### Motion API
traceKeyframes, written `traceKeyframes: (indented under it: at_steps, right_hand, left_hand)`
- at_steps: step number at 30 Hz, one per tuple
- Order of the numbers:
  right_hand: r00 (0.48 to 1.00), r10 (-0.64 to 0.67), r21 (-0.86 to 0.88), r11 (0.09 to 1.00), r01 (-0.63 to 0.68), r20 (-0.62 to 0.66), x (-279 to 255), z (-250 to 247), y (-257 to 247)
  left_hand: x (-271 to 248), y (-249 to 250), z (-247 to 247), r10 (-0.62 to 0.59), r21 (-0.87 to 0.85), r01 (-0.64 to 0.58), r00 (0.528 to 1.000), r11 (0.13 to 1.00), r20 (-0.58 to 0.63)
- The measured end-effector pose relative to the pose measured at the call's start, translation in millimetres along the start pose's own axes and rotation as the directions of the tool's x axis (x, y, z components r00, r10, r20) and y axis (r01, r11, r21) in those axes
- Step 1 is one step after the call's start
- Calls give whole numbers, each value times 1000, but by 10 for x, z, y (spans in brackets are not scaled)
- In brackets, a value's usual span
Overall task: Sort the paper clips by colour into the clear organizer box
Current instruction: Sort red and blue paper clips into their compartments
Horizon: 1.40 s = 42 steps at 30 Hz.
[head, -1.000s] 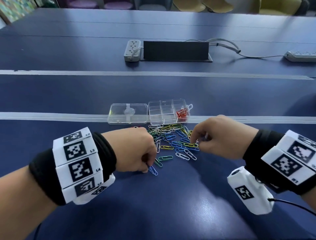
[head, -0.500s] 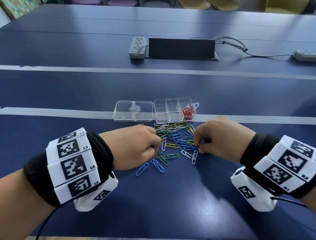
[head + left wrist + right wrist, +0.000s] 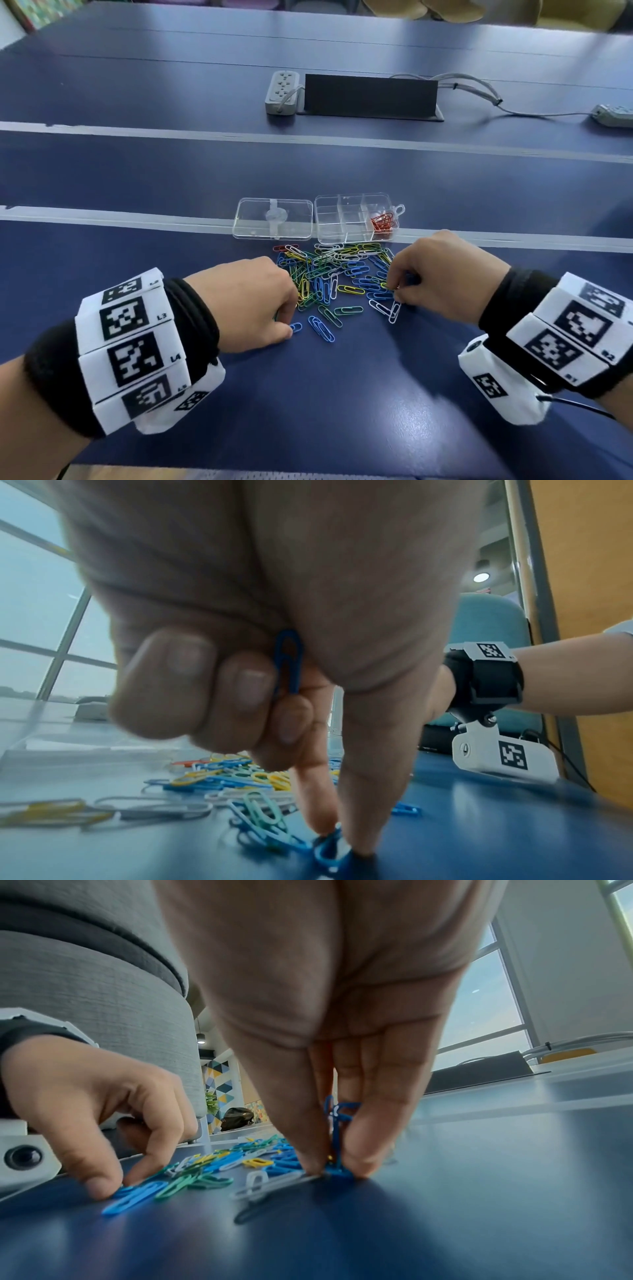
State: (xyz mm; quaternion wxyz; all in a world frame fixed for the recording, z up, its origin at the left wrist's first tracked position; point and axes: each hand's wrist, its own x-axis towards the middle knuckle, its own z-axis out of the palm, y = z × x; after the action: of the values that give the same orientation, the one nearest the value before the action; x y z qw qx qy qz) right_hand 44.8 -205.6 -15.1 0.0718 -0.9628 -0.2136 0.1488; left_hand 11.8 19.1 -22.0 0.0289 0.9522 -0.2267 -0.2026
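Left hand (image 3: 251,301): curled; one blue clip (image 3: 289,662) tucked in the fist, index finger and thumb pinching a second blue clip (image 3: 296,327) flat on the counter (image 3: 308,404).
Right hand (image 3: 442,274): fingertips pinched on a bunch of blue clips (image 3: 337,1133), standing upright.
Loose pile (image 3: 329,274): between both hands, mixed colours.
Organizer box (image 3: 337,219): 12 o'clock of pile, lid open; red clips (image 3: 384,222) in its near-right compartment; right hand nearer.
Writing: wrist tags "L3", "L4".
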Motion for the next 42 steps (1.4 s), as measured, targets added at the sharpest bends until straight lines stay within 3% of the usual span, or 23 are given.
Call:
traceKeyframes:
  at_steps: [7, 12, 18, 26, 30, 39, 42]
  right_hand:
    - [999, 10, 3, 1000, -9, -34, 7, -58, -40]
    - [998, 8, 50, 999, -4, -66, 49, -90, -101]
    - [997, -60, 49, 997, 62, -39, 168, -58, -208]
    - [997, -74, -51, 996, 75, 13, 200, -15, -292]
    - [999, -48, -86, 995, 50, 26, 221, -19, -314]
    - [1000, -20, 4, 1000, 20, 15, 256, -117, -248]
    - [999, 14, 54, 998, -12, -41, 285, -214, -225]
  left_hand:
    - [-19, 30, 29, -23, 26, 23, 1000, 999, -2]
    - [19, 68, 20, -77, -62, 77, 997, 995, 11]
    - [64, 146, 33, -9, -46, 12, 998, 999, 60]
    - [124, 139, 73, 99, -116, -95, 995, 989, 26]
    - [139, 199, 31, 84, -154, -71, 994, 985, 75]
    - [159, 225, 12, 73, -94, -64, 993, 993, 92]
    - [129, 227, 1, 105, -58, -100, 992, 993, 76]
